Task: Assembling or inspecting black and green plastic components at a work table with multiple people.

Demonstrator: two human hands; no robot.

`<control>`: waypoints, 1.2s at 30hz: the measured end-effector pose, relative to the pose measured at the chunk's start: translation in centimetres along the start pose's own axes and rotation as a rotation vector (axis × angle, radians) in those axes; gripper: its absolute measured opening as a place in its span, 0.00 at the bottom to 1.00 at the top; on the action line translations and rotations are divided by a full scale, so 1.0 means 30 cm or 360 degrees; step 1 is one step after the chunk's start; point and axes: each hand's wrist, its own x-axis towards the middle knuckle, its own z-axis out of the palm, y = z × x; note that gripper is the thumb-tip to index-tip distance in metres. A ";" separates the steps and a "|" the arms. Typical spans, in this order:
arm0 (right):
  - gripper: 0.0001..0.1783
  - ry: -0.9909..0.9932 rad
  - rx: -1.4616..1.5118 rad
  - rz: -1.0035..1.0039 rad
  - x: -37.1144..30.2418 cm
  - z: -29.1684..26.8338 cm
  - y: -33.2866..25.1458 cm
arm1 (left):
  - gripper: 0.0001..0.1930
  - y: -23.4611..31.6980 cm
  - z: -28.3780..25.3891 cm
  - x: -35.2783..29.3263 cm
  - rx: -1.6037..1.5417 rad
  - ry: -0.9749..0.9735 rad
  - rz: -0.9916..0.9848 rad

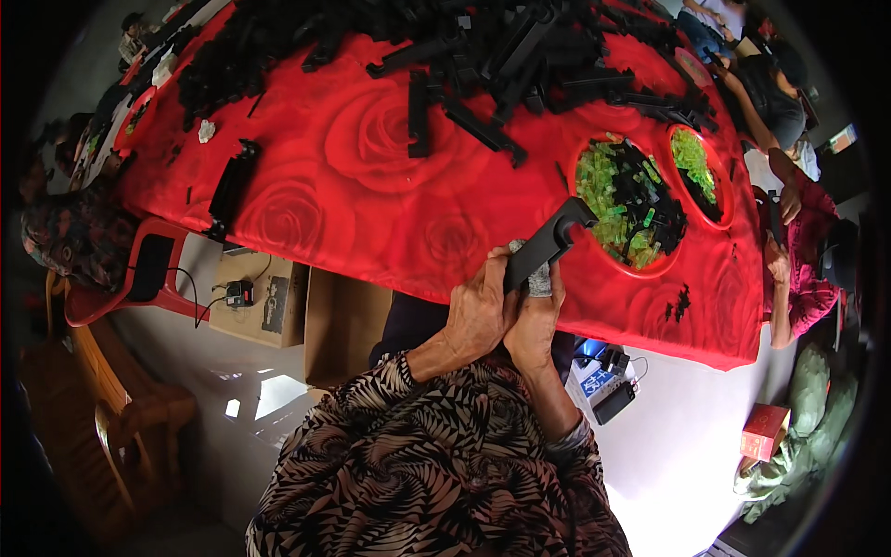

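Observation:
Close to the table's near edge, both my hands hold one long black plastic part (540, 248) with a hooked end, tilted up to the right. My left hand (478, 314) grips its lower left side with bent fingers. My right hand (535, 327) presses against it from the other side. Greyish wrapping covers a finger on each hand. The lower end of the part is hidden by my fingers. Just right of it stands a red-rimmed bowl (639, 272) holding small yellow-green clear pieces and black bits.
A large heap of similar black parts (506, 56) covers the far side of the red rose-print tablecloth (371, 213). One black part (232, 190) lies at the left edge. A second bowl (727, 221) stands at right. Other people (817, 246) sit around. Cardboard boxes (343, 325) stand below.

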 end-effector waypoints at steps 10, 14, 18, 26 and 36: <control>0.16 -0.0126 -0.0395 -0.0219 0.026 -0.015 0.026 | 0.33 -0.020 0.002 -0.012 -0.0063 -0.0094 -0.0126; 0.18 -0.0042 -0.0079 0.0179 0.046 -0.030 0.035 | 0.30 -0.041 0.009 -0.005 -0.0055 -0.0097 -0.0078; 0.19 0.0052 -0.0224 0.0026 0.037 0.021 -0.003 | 0.19 -0.007 -0.015 0.039 -0.0216 -0.0102 -0.0170; 0.25 -0.0123 -0.0801 -0.0137 -0.004 -0.048 -0.010 | 0.15 -0.014 -0.118 0.104 -0.0450 -0.0226 -0.0601; 0.28 -0.0097 -0.1395 -0.0856 0.025 -0.110 -0.200 | 0.14 -0.027 -0.198 0.105 -0.0599 -0.0617 -0.0546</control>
